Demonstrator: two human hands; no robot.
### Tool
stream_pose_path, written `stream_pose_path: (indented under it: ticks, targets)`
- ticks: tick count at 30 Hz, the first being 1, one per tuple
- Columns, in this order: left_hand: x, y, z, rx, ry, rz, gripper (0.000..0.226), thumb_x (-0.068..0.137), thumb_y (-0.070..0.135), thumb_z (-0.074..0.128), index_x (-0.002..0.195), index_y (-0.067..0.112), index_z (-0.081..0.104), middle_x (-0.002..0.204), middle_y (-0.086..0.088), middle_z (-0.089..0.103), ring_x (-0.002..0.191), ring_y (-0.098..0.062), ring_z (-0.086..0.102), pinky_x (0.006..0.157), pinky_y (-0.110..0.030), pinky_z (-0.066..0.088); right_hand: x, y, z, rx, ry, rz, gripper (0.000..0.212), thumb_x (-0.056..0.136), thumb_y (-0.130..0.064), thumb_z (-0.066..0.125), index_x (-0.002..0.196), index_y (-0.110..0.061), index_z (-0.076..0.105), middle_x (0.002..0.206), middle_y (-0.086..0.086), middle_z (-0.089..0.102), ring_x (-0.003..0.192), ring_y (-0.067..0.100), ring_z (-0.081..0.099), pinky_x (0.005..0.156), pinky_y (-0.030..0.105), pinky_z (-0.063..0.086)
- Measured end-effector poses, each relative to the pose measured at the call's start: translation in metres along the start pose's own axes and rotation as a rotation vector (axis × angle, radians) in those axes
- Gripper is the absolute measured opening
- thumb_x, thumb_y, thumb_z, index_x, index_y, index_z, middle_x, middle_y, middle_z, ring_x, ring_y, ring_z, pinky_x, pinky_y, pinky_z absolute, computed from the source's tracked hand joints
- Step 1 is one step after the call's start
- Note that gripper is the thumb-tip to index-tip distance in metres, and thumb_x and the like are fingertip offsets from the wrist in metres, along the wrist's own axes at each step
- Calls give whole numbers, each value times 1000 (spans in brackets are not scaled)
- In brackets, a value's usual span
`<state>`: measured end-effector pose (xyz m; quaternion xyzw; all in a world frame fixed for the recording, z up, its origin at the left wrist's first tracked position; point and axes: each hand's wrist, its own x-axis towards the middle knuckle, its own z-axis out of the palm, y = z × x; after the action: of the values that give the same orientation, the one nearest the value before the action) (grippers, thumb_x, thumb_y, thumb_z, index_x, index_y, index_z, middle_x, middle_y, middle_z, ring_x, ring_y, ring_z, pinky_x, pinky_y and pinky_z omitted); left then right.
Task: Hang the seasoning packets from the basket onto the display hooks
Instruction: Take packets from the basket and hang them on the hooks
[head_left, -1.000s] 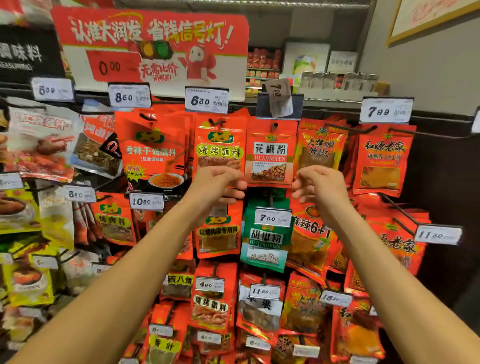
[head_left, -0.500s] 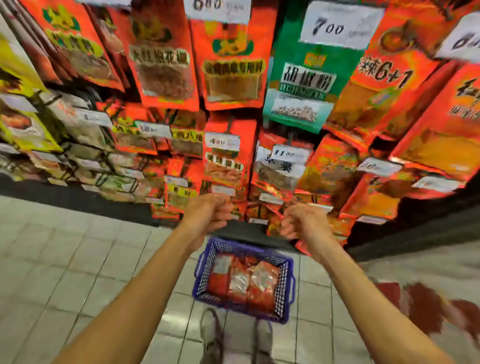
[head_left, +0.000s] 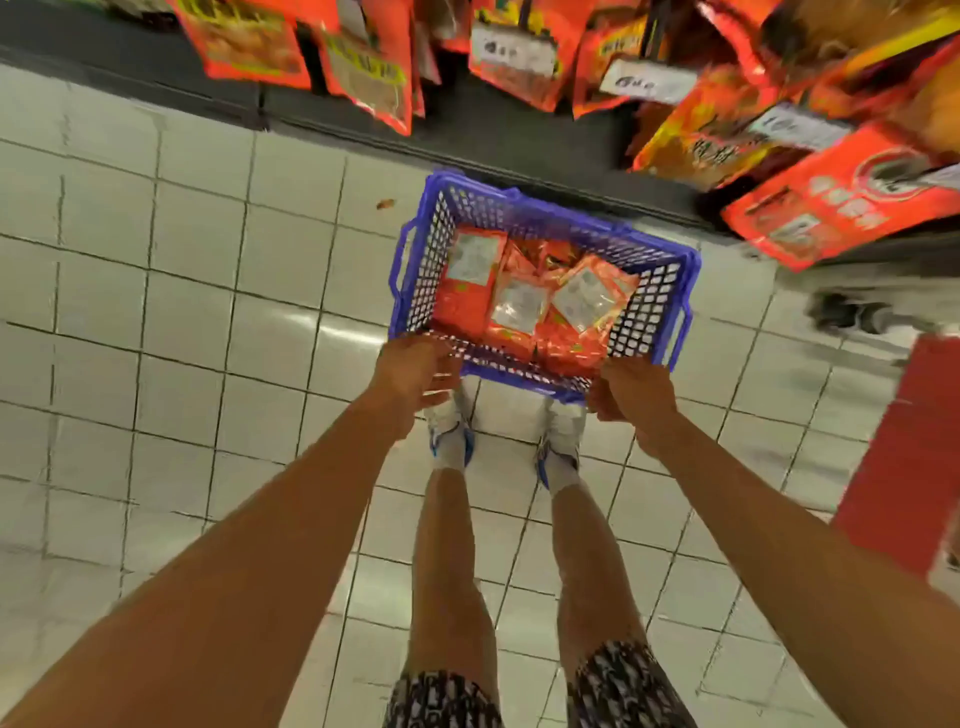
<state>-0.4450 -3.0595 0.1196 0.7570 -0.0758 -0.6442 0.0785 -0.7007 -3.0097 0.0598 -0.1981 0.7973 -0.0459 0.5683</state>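
Left hand (head_left: 415, 371) and right hand (head_left: 631, 389), a second ago up at the hanging display packets (head_left: 524, 57), now down at the near rim of the blue perforated plastic basket (head_left: 665, 306), loosely curled, holding nothing, grip uncertain; orange foil seasoning packets (head_left: 524, 306) lie inside, next pick pending.

txt readable: almost none, frame blurred | price tag (head_left: 514, 52) far mid on hanging pkts: digits smeared, maybe "4", can't tell | price tag far right (head_left: 647, 83): looks like "6", rest unclear | red pkt (head_left: 841, 208) far right: white chars, illegible | white back labels on basket pkts (head_left: 519, 304): print too small
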Motion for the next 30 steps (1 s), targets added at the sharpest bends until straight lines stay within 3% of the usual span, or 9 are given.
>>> stream_pose_path:
  ticks: [4,8,10,13,17,21,23,26,30]
  targets:
    - [78,-18,5,61,-11,-28,15,96,16,60,109,11,64,87,-6,68,69,-20,63,65,-27,48,76,36,36,-105,23,29,20,91,-13,56,71,-15,63,57,4,66,56,23,66,60,38,57]
    - [142,-13,12,119,-64,-16,16,102,18,47,96,12,60,81,-3,63,69,-19,60,66,-27,50,138,41,65,-515,-12,-154,28,88,-18,48,63,-11,57,71,15,63,79,38,66,69,40,49]
    - [170,-8,17,123,-115,-34,27,105,17,40,83,16,55,74,-1,59,67,-17,56,62,-23,49,164,32,83,-786,0,-301,29,90,-24,45,77,-8,66,85,17,67,89,38,66,70,37,44]
    - [214,-6,20,155,-90,-2,28,103,14,46,76,16,54,63,2,60,60,-16,55,58,-22,46,207,15,117,-900,-19,-432,30,92,-25,50,112,-13,67,113,17,67,105,39,64,76,36,49]
    - [262,-14,21,263,-117,59,23,103,16,48,82,16,59,72,0,66,64,-13,61,61,-23,51,268,-10,171,-1116,17,-729,62,87,-6,60,146,-17,45,153,14,41,144,36,35,105,48,47]
    - [293,-32,20,281,-99,100,18,99,10,55,87,16,67,76,-3,71,65,-15,62,60,-26,52,318,-26,208,-1390,-34,-871,81,89,-18,67,159,-27,25,170,9,6,156,36,-4,122,61,14]
    - [299,-39,20,332,-73,117,13,98,14,59,92,18,70,83,-3,74,68,-14,66,62,-26,55,327,-21,207,-1456,-48,-904,70,91,-21,64,155,-28,36,170,7,13,156,37,0,122,63,11]
    - [303,-43,18,317,-81,105,19,99,10,55,92,19,70,78,-1,71,69,-15,65,60,-24,55,320,-15,188,-1360,-47,-975,44,95,-22,59,139,-22,59,156,6,45,150,36,26,122,54,18]
    - [305,-41,20,406,-53,264,35,91,1,56,102,32,66,88,-1,69,78,-23,63,73,-38,53,289,-26,159,-787,-123,-770,30,104,-27,52,116,-6,70,112,14,70,106,34,65,92,49,51]
